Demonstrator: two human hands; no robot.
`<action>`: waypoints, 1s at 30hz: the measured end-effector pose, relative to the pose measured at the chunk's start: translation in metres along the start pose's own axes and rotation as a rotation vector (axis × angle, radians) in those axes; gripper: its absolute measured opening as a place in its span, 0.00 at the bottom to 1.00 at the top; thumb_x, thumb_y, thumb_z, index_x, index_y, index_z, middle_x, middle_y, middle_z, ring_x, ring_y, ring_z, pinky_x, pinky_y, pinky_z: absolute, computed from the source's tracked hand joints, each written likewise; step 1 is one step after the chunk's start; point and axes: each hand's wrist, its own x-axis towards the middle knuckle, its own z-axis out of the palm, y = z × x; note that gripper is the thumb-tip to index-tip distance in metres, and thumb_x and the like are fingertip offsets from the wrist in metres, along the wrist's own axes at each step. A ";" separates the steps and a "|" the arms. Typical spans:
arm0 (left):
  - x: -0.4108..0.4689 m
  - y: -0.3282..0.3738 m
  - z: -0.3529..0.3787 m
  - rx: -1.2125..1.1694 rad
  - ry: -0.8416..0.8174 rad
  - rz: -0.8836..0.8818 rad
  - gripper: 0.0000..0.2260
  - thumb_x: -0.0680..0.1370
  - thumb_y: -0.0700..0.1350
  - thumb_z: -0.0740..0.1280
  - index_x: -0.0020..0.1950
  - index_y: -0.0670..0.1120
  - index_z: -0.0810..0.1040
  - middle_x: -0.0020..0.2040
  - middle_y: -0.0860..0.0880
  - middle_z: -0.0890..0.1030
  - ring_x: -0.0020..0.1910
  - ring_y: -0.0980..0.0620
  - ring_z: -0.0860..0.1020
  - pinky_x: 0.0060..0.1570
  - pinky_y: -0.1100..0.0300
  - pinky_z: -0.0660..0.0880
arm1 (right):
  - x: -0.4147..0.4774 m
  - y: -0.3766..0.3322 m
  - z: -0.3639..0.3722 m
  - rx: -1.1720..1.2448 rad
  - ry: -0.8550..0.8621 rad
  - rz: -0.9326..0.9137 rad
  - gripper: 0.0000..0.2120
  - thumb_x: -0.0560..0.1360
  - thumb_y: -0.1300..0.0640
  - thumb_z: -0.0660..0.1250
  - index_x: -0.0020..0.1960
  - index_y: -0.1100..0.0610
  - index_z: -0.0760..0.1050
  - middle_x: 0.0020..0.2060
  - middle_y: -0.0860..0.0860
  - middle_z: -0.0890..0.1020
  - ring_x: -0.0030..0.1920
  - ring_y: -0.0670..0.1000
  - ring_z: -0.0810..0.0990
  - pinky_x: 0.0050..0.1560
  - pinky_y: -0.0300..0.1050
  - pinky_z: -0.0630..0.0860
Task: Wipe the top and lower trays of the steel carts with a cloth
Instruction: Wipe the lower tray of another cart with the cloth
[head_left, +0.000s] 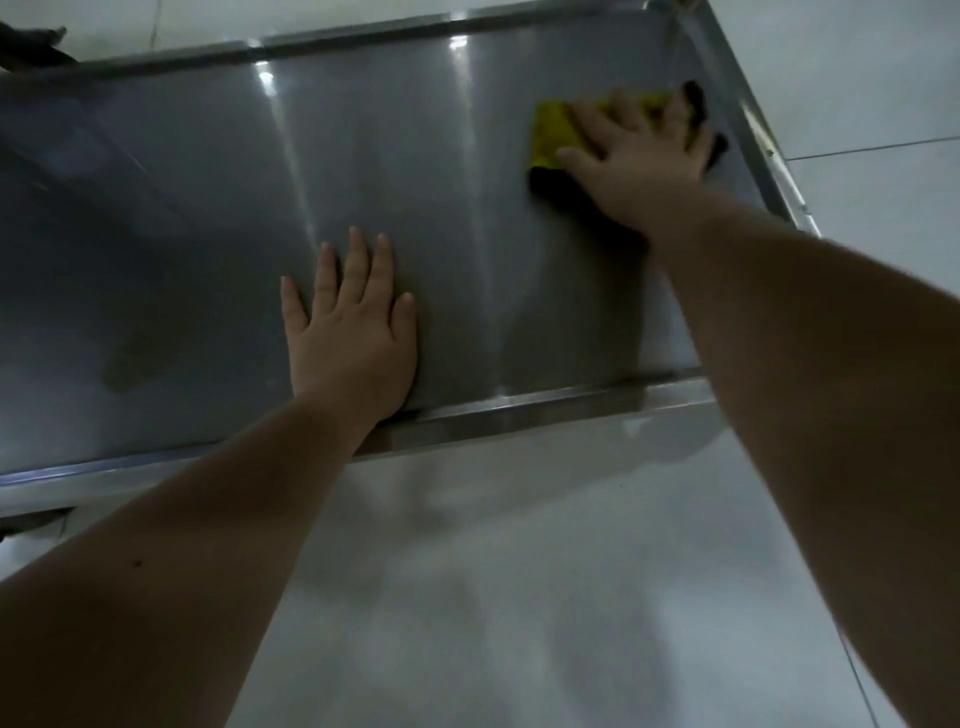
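Tray (182, 234) wipe underway: R hand (641, 161), fingers flat, presses yellow cloth (553, 135) upper right; L hand (353, 332) braces, fingers straight. Next, probably: sweep cloth leftward.

A: What is the tray (197, 218) made of?
B: Sheet metal, steel by its look: smooth, grey, with a brushed sheen that throws back soft streaks of light. Its raised rim (519, 410) is brighter, nearly mirror-like.
A: And the cloth (553, 135) at the tray's far right corner?
B: Soft and matt, yellow with a dark edge; its weave is too blurred to tell.
A: The floor (519, 597) round the tray?
B: Pale tile, smooth and glossy, with thin joints showing to the right of the tray.
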 end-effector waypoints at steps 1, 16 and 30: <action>0.001 0.001 0.001 0.001 0.000 0.000 0.26 0.84 0.55 0.46 0.82 0.53 0.45 0.82 0.52 0.46 0.80 0.49 0.44 0.76 0.42 0.38 | 0.002 0.020 -0.005 0.004 -0.004 0.080 0.29 0.78 0.31 0.49 0.77 0.34 0.50 0.80 0.45 0.48 0.78 0.64 0.41 0.72 0.72 0.39; -0.001 0.008 -0.002 0.020 -0.054 0.004 0.27 0.84 0.54 0.46 0.82 0.52 0.43 0.82 0.52 0.43 0.80 0.48 0.41 0.75 0.41 0.36 | -0.079 0.053 -0.005 0.056 -0.017 0.251 0.28 0.79 0.34 0.49 0.77 0.32 0.46 0.80 0.44 0.47 0.78 0.62 0.39 0.72 0.71 0.37; -0.028 -0.035 -0.024 0.067 -0.140 0.146 0.25 0.85 0.50 0.49 0.82 0.52 0.48 0.82 0.49 0.47 0.80 0.44 0.44 0.76 0.42 0.42 | -0.142 0.045 0.006 0.088 -0.036 0.394 0.28 0.79 0.35 0.49 0.77 0.33 0.45 0.80 0.43 0.46 0.78 0.62 0.37 0.72 0.71 0.37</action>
